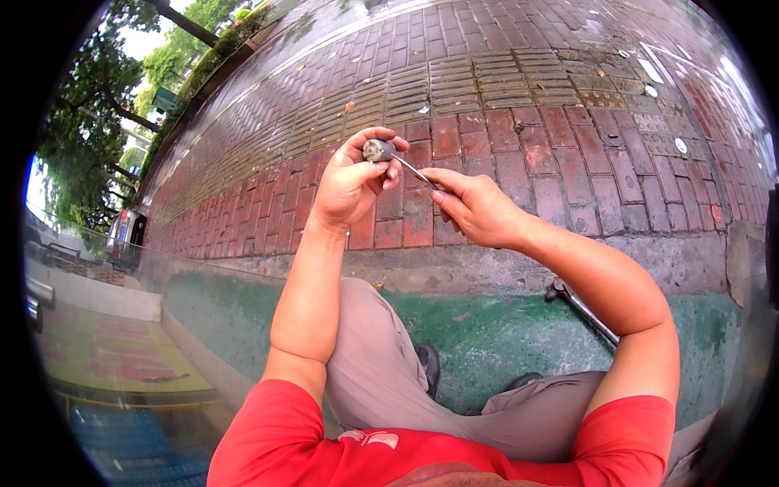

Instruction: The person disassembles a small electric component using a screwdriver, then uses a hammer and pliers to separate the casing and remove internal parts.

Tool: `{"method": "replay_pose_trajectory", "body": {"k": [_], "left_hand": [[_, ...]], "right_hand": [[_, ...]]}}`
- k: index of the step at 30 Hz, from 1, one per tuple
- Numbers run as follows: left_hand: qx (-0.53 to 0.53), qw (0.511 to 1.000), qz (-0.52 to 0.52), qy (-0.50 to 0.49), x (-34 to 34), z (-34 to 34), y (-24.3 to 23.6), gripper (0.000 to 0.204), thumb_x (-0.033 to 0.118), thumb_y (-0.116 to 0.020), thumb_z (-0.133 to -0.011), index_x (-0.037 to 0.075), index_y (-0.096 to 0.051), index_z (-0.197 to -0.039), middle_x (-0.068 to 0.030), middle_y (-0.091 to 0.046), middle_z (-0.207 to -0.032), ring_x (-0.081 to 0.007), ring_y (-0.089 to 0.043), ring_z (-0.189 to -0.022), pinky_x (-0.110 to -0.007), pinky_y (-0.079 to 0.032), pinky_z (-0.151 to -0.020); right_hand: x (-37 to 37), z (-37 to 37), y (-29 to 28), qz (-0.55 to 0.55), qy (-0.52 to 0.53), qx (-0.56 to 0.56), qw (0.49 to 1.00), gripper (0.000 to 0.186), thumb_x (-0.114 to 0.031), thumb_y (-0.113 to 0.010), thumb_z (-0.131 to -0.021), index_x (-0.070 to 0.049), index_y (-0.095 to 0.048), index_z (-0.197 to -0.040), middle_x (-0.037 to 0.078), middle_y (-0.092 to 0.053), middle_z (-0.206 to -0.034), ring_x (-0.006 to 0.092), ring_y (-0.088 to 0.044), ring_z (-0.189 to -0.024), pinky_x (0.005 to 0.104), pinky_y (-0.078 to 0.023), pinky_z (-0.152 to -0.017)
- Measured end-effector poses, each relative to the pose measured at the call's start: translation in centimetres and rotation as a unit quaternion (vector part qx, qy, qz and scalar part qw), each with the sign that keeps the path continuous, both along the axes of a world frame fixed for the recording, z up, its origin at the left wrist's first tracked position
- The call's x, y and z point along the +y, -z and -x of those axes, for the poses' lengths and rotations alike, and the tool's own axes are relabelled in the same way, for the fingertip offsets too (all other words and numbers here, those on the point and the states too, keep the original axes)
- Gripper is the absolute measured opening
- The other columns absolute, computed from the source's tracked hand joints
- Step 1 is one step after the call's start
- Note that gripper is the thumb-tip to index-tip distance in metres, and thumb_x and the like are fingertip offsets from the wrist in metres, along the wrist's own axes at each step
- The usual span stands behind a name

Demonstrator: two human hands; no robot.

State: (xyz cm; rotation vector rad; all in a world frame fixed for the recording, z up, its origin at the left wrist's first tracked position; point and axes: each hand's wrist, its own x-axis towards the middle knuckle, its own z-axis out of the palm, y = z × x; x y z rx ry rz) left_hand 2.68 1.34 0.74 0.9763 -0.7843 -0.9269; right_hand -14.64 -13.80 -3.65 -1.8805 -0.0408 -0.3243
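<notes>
My left hand (353, 178) is raised at the upper middle, its fingers curled round a small, dull metal cylindrical part (378, 150) with its end face turned up. My right hand (469, 203), to the right and a little lower, grips a thin metal rod (414, 172) between thumb and fingers. The rod's far end meets the side of the metal part; whether it goes inside I cannot tell. Both forearms are bare below red sleeves. A long metal tool (592, 315) with a dark head lies on the green-painted ground beside my right arm, partly hidden by it.
My bent legs (365, 349) and dark shoes are below my hands on a green ledge (243, 296). Wet red brick paving (568, 187) with ribbed tiles stretches beyond. At left are a glass panel, a parked vehicle (126, 235), a planter edge and trees.
</notes>
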Motion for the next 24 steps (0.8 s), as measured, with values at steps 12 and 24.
{"method": "replay_pose_trajectory", "body": {"k": [12,24], "left_hand": [[0.012,0.998,-0.018,0.054,0.4,0.0,-0.4,0.042,-0.007,-0.051,-0.082,-0.002,-0.053,-0.124,-0.0161,-0.06,-0.109,-0.0194,-0.059,-0.078,-0.028,-0.047,-0.061],[-0.014,0.999,-0.024,0.046,0.8,0.7,-0.8,0.042,-0.001,-0.056,-0.083,0.0,-0.051,-0.124,-0.0106,-0.059,-0.104,-0.0187,-0.06,-0.078,-0.028,-0.045,-0.06]], "right_hand": [[-0.7,0.3,-0.8,0.142,0.025,-0.057,0.988,0.036,-0.018,-0.052,-0.097,-0.011,-0.053,-0.132,0.024,-0.066,-0.098,0.0441,-0.063,-0.09,0.0497,-0.051,-0.075],[-0.1,0.8,-1.2,0.154,0.025,-0.098,0.983,0.036,-0.016,-0.052,-0.097,-0.011,-0.051,-0.132,0.023,-0.066,-0.095,0.0432,-0.064,-0.085,0.0503,-0.052,-0.071]]}}
